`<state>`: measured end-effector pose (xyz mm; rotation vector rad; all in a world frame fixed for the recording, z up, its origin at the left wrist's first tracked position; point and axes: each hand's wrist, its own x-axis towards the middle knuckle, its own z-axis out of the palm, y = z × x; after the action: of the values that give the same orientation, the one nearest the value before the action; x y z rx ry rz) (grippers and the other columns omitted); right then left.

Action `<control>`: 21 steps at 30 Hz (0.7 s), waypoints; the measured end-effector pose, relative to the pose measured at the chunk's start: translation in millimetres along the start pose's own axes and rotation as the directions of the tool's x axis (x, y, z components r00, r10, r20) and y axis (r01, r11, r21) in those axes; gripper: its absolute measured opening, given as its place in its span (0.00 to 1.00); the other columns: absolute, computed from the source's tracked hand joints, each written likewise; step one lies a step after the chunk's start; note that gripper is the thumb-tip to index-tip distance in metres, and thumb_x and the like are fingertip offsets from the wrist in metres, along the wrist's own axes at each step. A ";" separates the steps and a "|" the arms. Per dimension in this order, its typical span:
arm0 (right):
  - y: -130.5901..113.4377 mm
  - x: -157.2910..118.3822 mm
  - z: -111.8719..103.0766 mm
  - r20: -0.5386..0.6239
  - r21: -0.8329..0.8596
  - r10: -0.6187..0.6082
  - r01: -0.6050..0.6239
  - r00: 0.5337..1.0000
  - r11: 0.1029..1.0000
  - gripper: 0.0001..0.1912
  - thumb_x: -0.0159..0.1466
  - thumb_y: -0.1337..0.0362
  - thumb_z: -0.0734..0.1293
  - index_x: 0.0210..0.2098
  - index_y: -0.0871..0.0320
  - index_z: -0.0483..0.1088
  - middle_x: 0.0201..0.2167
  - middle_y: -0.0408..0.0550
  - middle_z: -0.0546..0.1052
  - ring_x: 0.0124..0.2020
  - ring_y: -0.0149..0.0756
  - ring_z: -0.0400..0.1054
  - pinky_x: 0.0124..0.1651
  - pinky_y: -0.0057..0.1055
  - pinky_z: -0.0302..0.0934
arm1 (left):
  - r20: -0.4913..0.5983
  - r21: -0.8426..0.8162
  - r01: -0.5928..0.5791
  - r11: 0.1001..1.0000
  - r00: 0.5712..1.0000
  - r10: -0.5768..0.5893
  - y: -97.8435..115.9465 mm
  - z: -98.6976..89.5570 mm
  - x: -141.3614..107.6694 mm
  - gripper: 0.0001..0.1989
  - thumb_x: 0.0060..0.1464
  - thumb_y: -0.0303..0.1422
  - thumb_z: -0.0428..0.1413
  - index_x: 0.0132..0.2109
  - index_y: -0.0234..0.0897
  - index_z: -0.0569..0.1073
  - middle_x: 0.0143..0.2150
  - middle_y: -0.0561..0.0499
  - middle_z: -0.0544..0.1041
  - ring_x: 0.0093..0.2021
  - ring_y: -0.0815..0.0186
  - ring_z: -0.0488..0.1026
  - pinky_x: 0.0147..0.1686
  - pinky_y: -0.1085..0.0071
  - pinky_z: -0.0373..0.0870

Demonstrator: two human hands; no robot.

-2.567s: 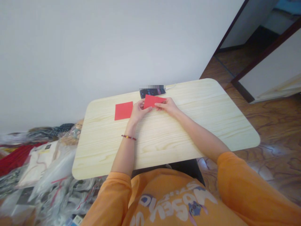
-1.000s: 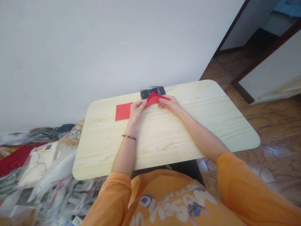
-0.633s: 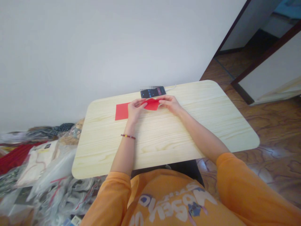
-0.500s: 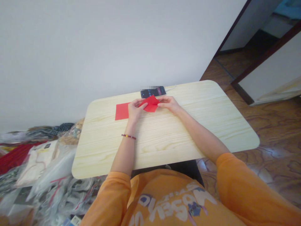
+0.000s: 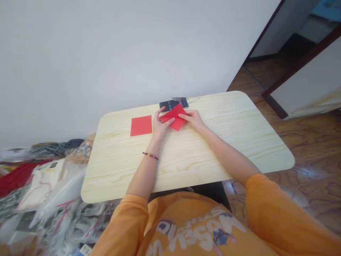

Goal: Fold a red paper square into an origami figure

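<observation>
A folded piece of red paper [image 5: 178, 122] is held between both hands over the back middle of the table. My left hand [image 5: 161, 125] grips its left side, thumb on top and index finger raised. On its right edge my right hand [image 5: 194, 119] pinches the paper, thumb and fingers closed on it. A flat red square of paper [image 5: 141, 125] lies on the table just left of my left hand. Behind the held paper is a black phone [image 5: 167, 105] with a lit screen, partly covered by the paper.
The pale wooden table [image 5: 191, 156] has rounded corners and stands against a white wall [image 5: 119, 53]. A white cable [image 5: 194, 100] runs from the phone. Plastic-wrapped clothes [image 5: 66, 202] are piled on the left. A doorway and wooden floor [image 5: 314, 153] lie to the right.
The held paper has turned and moved slightly right, showing more of its face. My left hand has shifted right, uncovering the flat red square, and its index finger has lifted.
</observation>
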<state>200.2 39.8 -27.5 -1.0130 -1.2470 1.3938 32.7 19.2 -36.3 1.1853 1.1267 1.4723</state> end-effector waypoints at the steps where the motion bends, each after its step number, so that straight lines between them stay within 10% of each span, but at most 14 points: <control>1: -0.1 0.2 0.3 -0.007 0.011 0.007 -0.007 1.000 1.000 0.21 0.46 0.48 0.74 0.28 0.60 0.78 0.30 0.48 0.80 0.34 0.41 0.73 0.39 0.36 0.65 | 0.008 -0.015 0.010 1.000 1.000 -0.010 -1.8 0.4 -0.3 0.39 0.36 0.35 0.69 0.57 0.41 0.64 0.41 0.47 0.80 0.39 0.60 0.79 0.44 0.61 0.76; 11: 1.4 0.3 0.0 -0.019 0.034 -0.033 0.033 0.999 0.999 0.23 0.48 0.55 0.73 0.41 0.51 0.63 0.28 0.39 0.75 0.27 0.30 0.68 0.31 0.27 0.63 | -0.092 -0.012 -0.025 1.000 0.995 0.024 5.1 -4.3 -1.7 0.36 0.46 0.29 0.63 0.57 0.44 0.52 0.47 0.46 0.75 0.39 0.64 0.79 0.44 0.63 0.76; 16: -3.6 -1.7 -1.6 0.030 -0.061 -0.190 0.191 0.981 0.980 0.12 0.49 0.62 0.70 0.33 0.54 0.68 0.35 0.42 0.74 0.39 0.32 0.69 0.37 0.26 0.64 | -0.084 0.103 -0.072 0.992 0.993 0.081 8.4 -12.0 2.5 0.24 0.46 0.30 0.61 0.48 0.43 0.59 0.45 0.50 0.72 0.42 0.66 0.76 0.36 0.70 0.75; 21: -5.7 -1.7 -2.3 0.122 -0.031 0.000 0.003 0.993 1.000 0.09 0.52 0.62 0.64 0.28 0.57 0.76 0.37 0.47 0.79 0.39 0.38 0.71 0.40 0.33 0.67 | -0.024 0.241 -0.082 0.967 0.996 0.090 7.1 -20.2 8.4 0.07 0.45 0.32 0.59 0.34 0.37 0.72 0.39 0.48 0.77 0.45 0.63 0.75 0.43 0.69 0.73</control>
<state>203.4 38.6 -22.3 -0.9595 -1.3617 1.4574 10.9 24.0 -30.5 1.3940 1.3201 1.4560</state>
